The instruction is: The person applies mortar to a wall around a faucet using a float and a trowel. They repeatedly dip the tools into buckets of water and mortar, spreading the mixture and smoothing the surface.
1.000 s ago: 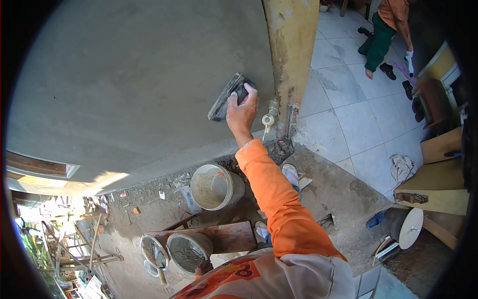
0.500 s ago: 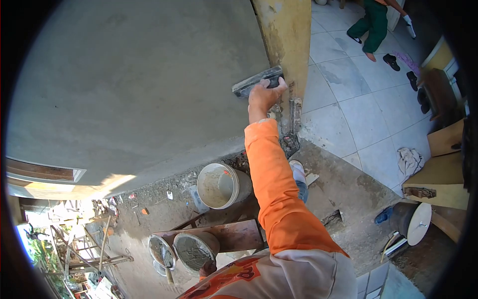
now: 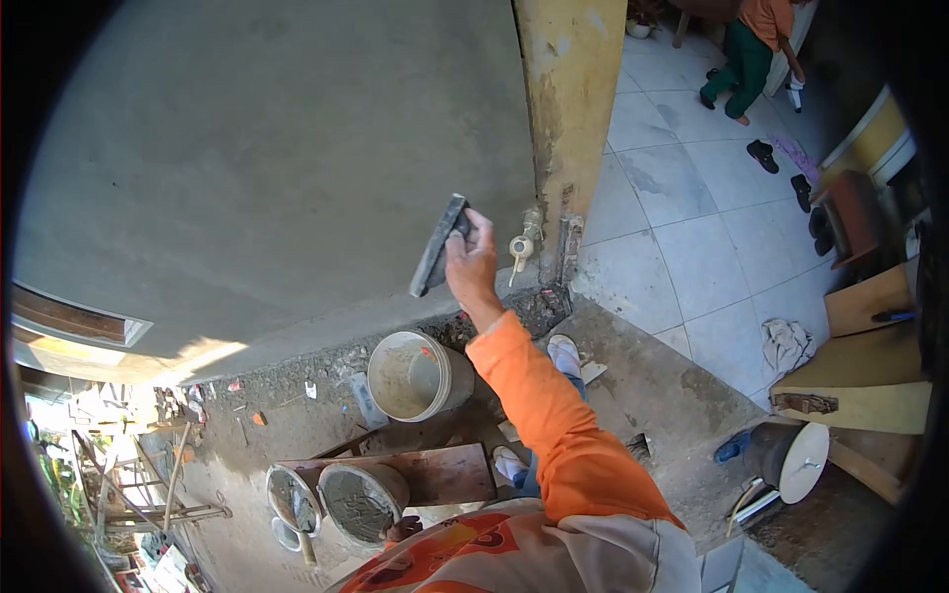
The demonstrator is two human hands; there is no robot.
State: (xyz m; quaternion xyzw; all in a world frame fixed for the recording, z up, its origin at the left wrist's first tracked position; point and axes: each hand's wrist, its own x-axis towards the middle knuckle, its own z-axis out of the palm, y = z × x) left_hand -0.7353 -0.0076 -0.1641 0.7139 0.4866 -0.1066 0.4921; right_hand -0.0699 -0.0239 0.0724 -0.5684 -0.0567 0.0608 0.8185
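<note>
My right hand (image 3: 472,259), in an orange sleeve, is closed around the handle of a plastering float (image 3: 436,247). The float's long flat blade is tilted up on end, its face toward the grey plastered wall (image 3: 297,168). To the right of the hand, a tap (image 3: 521,246) juts out at the wall's corner. My left hand (image 3: 403,531) is low down at the rim of a bucket of wet mortar (image 3: 361,502), its fingers small, dark and partly hidden by my shirt. Beside that bucket is a second mortar container (image 3: 294,499) with a handled tool lying across it.
A large pale bucket (image 3: 407,376) stands below the wall, near a wooden plank bench (image 3: 450,474). A yellow pillar (image 3: 573,99) borders the tiled floor (image 3: 692,237), where another person (image 3: 751,59) bends. A drum with a round lid (image 3: 803,463) stands at the right.
My right hand has moved the float down and left, away from the pillar, and turned it steeper. The tap now shows. The other person has shifted position.
</note>
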